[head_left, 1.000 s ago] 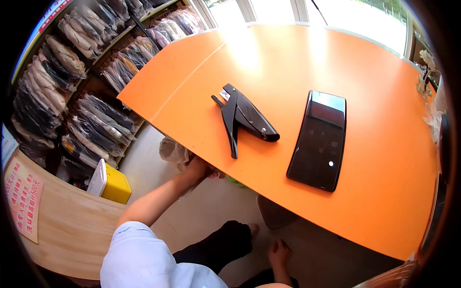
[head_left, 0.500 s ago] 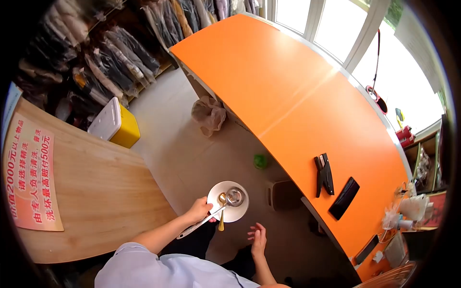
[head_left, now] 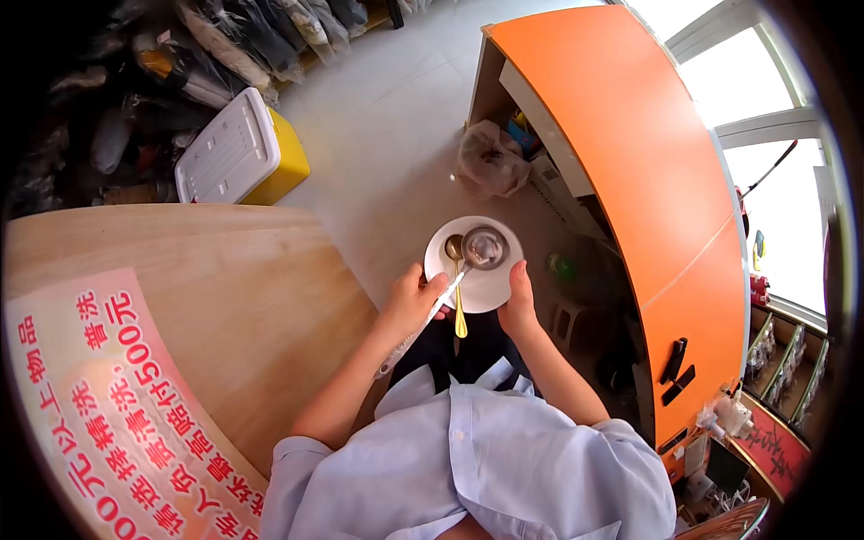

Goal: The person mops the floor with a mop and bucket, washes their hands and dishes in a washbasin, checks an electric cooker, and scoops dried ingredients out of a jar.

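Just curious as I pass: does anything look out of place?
No spill or damage shows. Tableware seems odd near bagged clothes: a ladle and gold spoon lie on a plate, handles past its rim.

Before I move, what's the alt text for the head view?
Left hand holds a white plate with a ladle and gold-coloured spoon on it; right hand at the opposite rim. Wooden counter on the left, orange counter on the right.

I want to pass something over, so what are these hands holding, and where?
The left hand holds the white plate by its left rim, thumb over the ladle handle. The right hand is at the opposite rim; its grip is unclear.
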A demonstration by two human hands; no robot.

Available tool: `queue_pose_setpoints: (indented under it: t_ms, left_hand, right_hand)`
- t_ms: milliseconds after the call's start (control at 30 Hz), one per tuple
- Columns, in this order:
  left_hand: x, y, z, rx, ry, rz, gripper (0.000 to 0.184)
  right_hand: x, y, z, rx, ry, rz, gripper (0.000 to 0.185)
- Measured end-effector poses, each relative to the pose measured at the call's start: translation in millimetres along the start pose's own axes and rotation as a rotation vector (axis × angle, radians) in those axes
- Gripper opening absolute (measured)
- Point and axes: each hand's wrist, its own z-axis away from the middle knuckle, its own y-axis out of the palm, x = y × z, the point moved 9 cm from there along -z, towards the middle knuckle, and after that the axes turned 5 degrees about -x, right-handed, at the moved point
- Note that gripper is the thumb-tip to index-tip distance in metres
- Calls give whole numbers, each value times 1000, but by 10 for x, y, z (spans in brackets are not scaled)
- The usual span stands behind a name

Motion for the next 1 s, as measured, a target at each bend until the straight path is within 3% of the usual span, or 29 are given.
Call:
queue_pose_setpoints:
  t_ms: [167,233,400,533,800,1000]
  left_hand:
    - [-865,-571,-716,51,-91,113,34]
    - [-1091,-619,-1077,193,-208,71,32]
    - [-2035,-1127,-2108,95,-239,-130,23]
    - [-2829,-1351,-2870,111,-238,-176,21]
    - [-4257,-1194,-4788,248,-215,-402,23]
    - [-5529,-409,-6463,488,-185,-742,18]
  right_hand:
    - [309,1033,-1050,57,-46,-41,70]
    - [473,1342,-1548,31,-145,29,73]
    - [899,2146,-2957,93,-261,86,74]
    - [1300,2542,-3696,6,-202,66,71]
    - [2186,2632,-5712,-112,-322,38,68]
    - [3189,2276,-7022,-374,-443,-3,69]
